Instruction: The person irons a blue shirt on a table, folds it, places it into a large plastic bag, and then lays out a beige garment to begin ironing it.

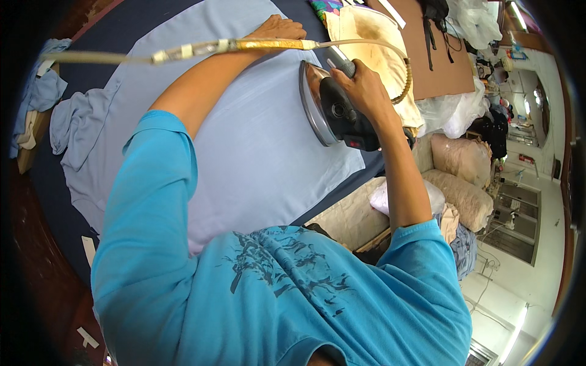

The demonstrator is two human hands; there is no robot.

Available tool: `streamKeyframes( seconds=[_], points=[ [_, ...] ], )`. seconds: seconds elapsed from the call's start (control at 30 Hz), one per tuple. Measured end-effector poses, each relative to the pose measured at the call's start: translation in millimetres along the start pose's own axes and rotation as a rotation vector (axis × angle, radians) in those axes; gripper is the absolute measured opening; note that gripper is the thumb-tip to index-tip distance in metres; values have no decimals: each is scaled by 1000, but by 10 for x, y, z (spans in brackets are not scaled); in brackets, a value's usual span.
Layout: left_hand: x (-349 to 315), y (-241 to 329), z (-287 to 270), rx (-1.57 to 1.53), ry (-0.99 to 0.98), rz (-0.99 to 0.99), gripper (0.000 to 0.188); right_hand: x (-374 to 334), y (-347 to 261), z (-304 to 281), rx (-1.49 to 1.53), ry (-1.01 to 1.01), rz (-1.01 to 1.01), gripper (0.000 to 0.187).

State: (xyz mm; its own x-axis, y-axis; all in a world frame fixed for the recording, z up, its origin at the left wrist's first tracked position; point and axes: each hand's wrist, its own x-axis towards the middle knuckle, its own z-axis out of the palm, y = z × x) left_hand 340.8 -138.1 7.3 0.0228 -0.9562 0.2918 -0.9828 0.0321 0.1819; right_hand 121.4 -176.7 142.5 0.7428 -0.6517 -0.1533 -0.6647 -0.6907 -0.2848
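A light blue shirt [244, 146] is spread over a dark blue covered table [140, 27], with its left part bunched in folds. Near the shirt's right edge, my right hand [366, 91] grips the handle of a steam iron [342, 113]. The iron has a black body and a metal soleplate, which rests on the cloth and is partly tilted into view. At the far edge of the shirt lies my left hand [281, 29], its fingers curled down on the fabric. The fingertips are hidden.
A hose [262, 44] runs above my left forearm and curves to the iron. Beyond the iron lies a stained cream pad [372, 36] beside a brown board [442, 55]. Clear plastic bags [455, 113] and stuffed sacks [461, 161] stand at right. Folded blue clothes [46, 91] sit at far left.
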Motion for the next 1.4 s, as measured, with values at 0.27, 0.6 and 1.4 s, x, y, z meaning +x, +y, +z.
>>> streamKeyframes(
  seconds=[0.27, 0.6, 1.4],
  points=[
    [33, -301, 61, 171, 18, -368, 34, 394, -81, 55, -6, 54, -38, 53],
    [34, -429, -75, 8, -159, -565, 53, 539, -108, 94, 11, 69, -67, 55],
    [-302, -140, 155, 230, 225, -367, 25, -447, 552, -53, -1, -28, -31, 46]
  ],
)
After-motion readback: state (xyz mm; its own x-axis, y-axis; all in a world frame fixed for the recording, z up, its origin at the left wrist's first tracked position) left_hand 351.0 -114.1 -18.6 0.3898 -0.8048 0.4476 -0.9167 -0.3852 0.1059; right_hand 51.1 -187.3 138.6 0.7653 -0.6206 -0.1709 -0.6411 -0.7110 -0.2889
